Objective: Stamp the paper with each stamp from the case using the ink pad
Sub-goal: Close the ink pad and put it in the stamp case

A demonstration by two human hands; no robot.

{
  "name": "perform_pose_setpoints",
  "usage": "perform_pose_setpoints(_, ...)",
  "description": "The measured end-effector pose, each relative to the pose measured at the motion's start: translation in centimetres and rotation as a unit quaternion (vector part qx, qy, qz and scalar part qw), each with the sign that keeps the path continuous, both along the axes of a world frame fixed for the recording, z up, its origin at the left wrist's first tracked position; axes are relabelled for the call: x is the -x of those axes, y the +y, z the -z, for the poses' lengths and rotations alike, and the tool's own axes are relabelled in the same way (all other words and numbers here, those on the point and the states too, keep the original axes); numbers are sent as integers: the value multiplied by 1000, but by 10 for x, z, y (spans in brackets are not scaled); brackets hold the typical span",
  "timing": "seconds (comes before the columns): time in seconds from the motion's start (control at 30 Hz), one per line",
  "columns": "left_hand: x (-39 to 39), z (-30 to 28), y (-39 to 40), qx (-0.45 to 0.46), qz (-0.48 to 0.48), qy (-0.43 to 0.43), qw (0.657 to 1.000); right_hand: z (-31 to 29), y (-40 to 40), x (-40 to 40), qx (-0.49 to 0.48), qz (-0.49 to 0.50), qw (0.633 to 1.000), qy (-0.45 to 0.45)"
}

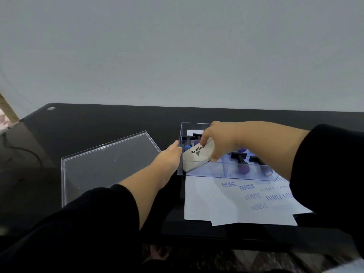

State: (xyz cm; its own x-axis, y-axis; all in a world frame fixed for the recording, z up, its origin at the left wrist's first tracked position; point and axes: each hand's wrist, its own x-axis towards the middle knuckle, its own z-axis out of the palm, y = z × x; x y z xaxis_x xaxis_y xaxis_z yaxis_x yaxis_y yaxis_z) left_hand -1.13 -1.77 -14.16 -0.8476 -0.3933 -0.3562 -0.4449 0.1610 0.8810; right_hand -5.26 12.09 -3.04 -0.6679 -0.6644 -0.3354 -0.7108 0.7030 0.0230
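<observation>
Ink pad held over the clear case on the black table

The right hand [215,141] grips the white Artline ink pad [197,156] by its edges, tilted, inside the left end of the clear case [202,173]. The left hand [171,155] rests with straight fingers against the case's left wall, open. In the case, right of the ink pad, lie stamps [242,164] with black handles and purple or blue ends; more show behind the pad. The paper [204,198] lies just in front of the case, its far edge under it, printed with blue AIR MAIL, FRAGILE and SAMPLE marks. Left of the case lies its clear lid [104,164], flat on the table [88,123]
</observation>
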Motion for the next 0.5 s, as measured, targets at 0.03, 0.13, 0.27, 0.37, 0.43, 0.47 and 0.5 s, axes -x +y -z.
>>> perform_pose_setpoints(0.03, 0, -1, 1, -6, -12, -6, 1000, 0, 2, 0, 16, 13, 1000, -13)
perform_pose_setpoints(0.13, 0, 1, 1, -14, -8, 0, 1000, 2, 7, -1, 71, 61, 994, -49)
perform_pose_setpoints(0.27, 6, 2, 0, -18, -21, -10, 1000, 5, 13, -5, 102, 110, 987, -60)
perform_pose_setpoints(0.37, 4, -6, 4, -8, -22, -8, 1000, 7, 13, -9, 84, 121, 987, -70)
perform_pose_setpoints(0.43, 0, -9, 4, 10, -13, -3, 1000, 10, 12, -10, 89, 135, 984, -72)
perform_pose_setpoints(0.47, -1, -9, 4, 26, -4, 0, 1000, 10, 11, -10, 75, 138, 986, -62)
perform_pose_setpoints(0.5, -3, -11, 5, 42, 4, 5, 999, 10, 10, -10, 64, 140, 987, -48)
